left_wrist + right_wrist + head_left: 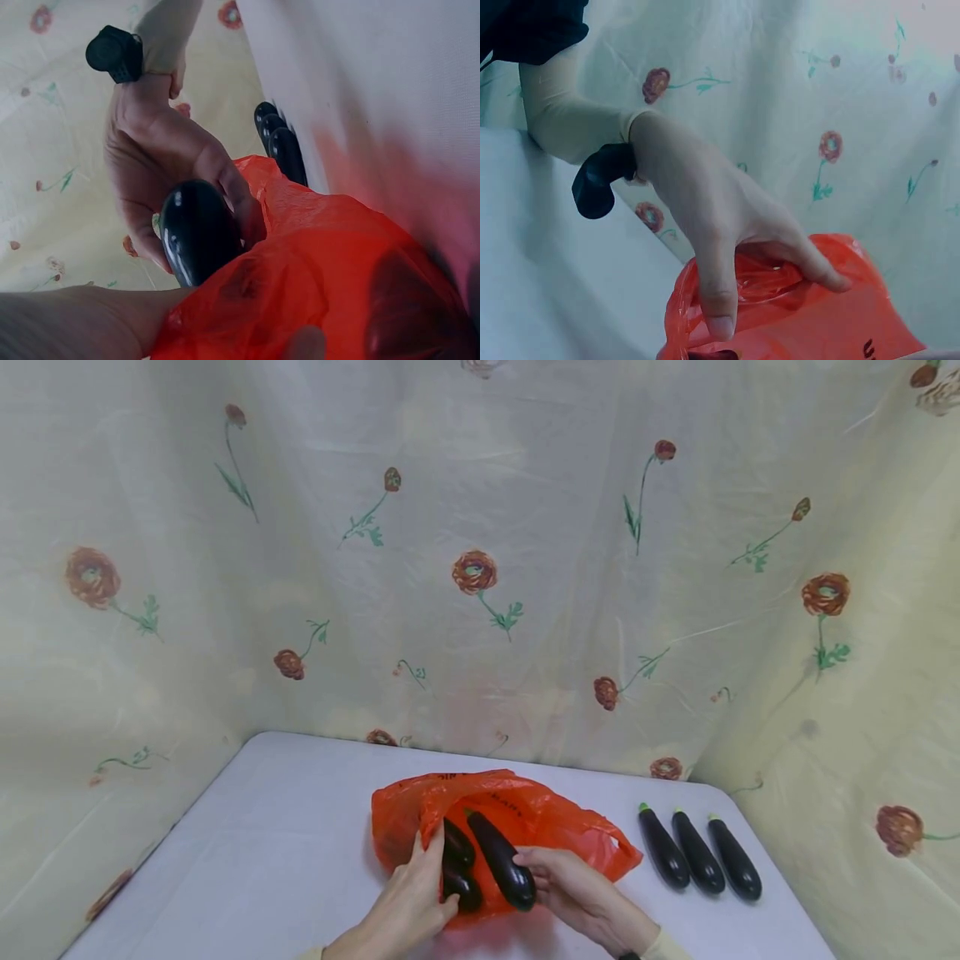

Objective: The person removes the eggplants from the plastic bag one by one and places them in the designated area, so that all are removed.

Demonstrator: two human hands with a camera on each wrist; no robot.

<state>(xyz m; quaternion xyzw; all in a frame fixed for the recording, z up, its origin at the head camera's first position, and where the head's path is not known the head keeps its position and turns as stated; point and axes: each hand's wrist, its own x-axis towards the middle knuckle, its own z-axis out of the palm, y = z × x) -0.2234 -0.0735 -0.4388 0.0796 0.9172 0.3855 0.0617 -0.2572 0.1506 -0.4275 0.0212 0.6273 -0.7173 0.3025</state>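
Observation:
A red plastic bag (405, 814) lies with its mouth towards the person. My left hand (408, 897) grips the near left edge of the bag, also seen in the right wrist view, where the left hand (712, 202) has thumb and fingers spread over the red plastic (817, 319). My right hand (577, 889) holds a dark eggplant (501, 860) by its side at the bag's mouth, the green stem end pointing inward. Two more eggplants (458, 843) show inside beside the left fingers. In the left wrist view, the right hand (169, 157) curls round the eggplant (196, 232).
Three eggplants (697, 852) lie side by side on the right of the white table (285, 827), stems pointing away. Behind the table and at both sides hangs a pale curtain (555, 677) with a flower print.

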